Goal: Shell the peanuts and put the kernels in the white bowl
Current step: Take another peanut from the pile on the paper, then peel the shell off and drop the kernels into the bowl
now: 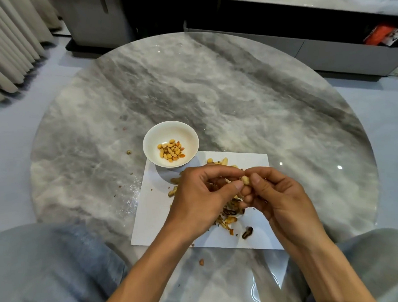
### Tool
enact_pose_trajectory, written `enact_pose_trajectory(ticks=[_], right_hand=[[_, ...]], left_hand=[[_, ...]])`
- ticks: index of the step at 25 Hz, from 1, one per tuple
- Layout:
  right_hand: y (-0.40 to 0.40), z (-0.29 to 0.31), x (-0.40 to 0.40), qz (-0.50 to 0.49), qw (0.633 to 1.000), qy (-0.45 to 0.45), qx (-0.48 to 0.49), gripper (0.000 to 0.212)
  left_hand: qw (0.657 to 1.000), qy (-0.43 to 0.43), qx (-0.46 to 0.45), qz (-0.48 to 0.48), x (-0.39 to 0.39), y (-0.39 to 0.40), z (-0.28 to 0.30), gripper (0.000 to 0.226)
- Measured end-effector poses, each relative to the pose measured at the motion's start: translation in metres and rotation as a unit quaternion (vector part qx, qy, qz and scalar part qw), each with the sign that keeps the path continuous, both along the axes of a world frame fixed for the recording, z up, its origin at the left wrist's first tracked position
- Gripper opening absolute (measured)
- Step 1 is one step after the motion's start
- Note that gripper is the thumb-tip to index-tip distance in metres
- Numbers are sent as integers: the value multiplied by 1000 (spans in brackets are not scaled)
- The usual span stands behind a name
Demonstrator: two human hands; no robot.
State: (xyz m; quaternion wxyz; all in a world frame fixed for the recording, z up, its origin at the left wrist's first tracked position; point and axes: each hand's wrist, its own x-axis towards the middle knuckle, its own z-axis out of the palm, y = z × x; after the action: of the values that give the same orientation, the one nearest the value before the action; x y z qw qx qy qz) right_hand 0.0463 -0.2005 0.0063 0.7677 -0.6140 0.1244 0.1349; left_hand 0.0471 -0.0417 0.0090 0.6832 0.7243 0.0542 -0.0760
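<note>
Round grey marbled worktop (236, 92), living-room floor and a low cabinet behind. Peanut (246, 180) held above the white paper sheet (150, 212), pinched between both hands: left hand (200, 196) has thumb and forefinger curled onto its near end, right hand (277, 193) pinches the other end with thumb and fingertips. Pod looks pale and whole or only just cracked; can't tell if it has split yet.

Handling, as a judgement: pod is light, dry and brittle, shell should give along the seam under thumb pressure at one tip; press too hard and the kernels inside crush or shoot out. Kernels are small, smooth, likely to roll, so best cupped rather than pinched on the way to the bowl.

White bowl (170, 145) sits just beyond the hands, at the far left corner of the sheet, its base overlapping it, with a small heap of kernels (170, 150) in the bottom. Unshelled peanuts (174, 186) lie on the sheet beside the left hand; broken shells (230, 215) piled under and near the hands. Stray crumbs on the worktop.
</note>
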Motion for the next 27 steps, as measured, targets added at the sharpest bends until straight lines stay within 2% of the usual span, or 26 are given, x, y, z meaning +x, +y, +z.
enact_pose_trajectory(ticks=[3,7,15,20,22,25,27], right_hand=[[3,5,-1,-22,999,-13,22,19],[6,10,-4,-31,996,-15,87,25],[15,5,-8,-61,998,-30,-6,27],[18,2,-8,-80,996,-24,-7,25],[20,1,-8,-96,995,-15,1,28],[23,-2,-8,-103,994,-8,22,32],[22,-2,-8,-102,994,-12,22,26]], left_hand=[[999,-20,-36,3,-1,-2,2,20],[990,20,-134,50,-2,-4,2,18],[990,5,-125,62,-5,-8,2,16],[994,-38,-71,73,-6,-10,1,14],[991,-93,-3,98,-8,-14,-1,12],[969,-192,120,103,-9,-16,-8,10],[966,-200,138,90,-9,-16,-10,14]])
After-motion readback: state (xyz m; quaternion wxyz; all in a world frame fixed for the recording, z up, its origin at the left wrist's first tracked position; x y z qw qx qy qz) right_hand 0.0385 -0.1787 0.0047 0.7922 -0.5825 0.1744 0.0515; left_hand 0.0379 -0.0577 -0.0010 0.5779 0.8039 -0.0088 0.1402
